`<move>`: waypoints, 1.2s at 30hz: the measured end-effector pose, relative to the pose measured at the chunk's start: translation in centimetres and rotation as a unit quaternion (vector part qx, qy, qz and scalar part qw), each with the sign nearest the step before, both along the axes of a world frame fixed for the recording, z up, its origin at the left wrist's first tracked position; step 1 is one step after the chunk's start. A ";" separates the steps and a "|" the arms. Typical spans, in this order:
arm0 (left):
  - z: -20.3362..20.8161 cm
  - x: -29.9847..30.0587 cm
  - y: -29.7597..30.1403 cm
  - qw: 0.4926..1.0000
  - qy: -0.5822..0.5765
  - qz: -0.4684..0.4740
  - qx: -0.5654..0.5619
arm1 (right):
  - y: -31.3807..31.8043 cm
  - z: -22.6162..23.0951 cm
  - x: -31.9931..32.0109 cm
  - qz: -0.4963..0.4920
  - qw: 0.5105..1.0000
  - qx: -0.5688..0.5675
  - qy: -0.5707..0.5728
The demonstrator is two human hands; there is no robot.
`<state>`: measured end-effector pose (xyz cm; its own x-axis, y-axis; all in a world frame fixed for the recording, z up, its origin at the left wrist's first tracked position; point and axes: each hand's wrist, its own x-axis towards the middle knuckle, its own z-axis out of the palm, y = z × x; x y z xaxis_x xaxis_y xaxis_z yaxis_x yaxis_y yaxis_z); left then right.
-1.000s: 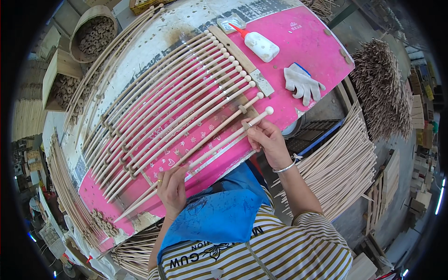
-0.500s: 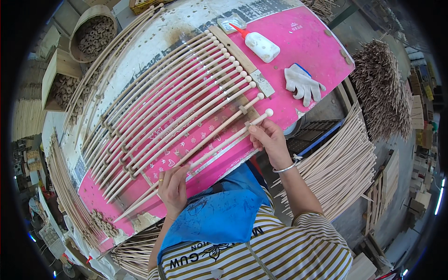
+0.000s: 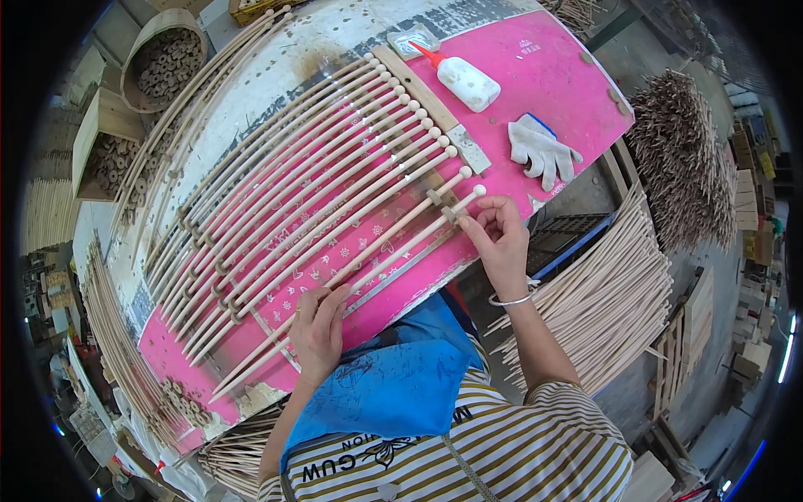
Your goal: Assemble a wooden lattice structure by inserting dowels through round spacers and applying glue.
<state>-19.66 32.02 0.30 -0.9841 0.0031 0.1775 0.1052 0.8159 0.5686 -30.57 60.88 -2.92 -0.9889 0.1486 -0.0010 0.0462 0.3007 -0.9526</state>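
Observation:
Pinched at the fingertips, my right hand (image 3: 502,238) grips a small wooden ring (image 3: 452,214) on the nearest ball-tipped wooden stick (image 3: 410,248). This ring sits a little below the stick's pale ball end (image 3: 479,191). My left hand (image 3: 318,329) is closed around the same stick farther down, by the pink board's near edge. Just beyond lies a second stick (image 3: 400,227), with its own ring (image 3: 433,197) near the ball. Farther off, several ball-ended sticks (image 3: 431,123) lie in a row against a wooden bar (image 3: 431,102), most with rings near their other ends.
On the pink board (image 3: 577,92) lie a white glue bottle (image 3: 470,85) with a red tip and a white glove (image 3: 542,151). A round tub (image 3: 129,82) and a wooden box (image 3: 87,142) of rings stand at the left. Bundled sticks (image 3: 602,301) and a dark crate (image 3: 573,238) are at the right.
The near stick has shifted toward the second one, and its ring now shows beside my right fingertips. My right hand has moved slightly right, my left hand slightly up and right.

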 end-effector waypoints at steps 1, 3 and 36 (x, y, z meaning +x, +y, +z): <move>0.1 0.0 -0.1 1.000 0.000 0.000 0.000 | 0.1 -0.4 -0.1 0.000 1.000 -0.020 0.011; 0.5 0.0 -0.4 1.000 0.011 0.002 -0.010 | 0.3 -0.5 -0.4 0.000 0.999 -0.040 0.021; -0.7 -4.8 -4.1 0.986 0.084 0.013 -0.143 | -0.1 -0.9 -0.9 0.022 0.998 -0.052 0.002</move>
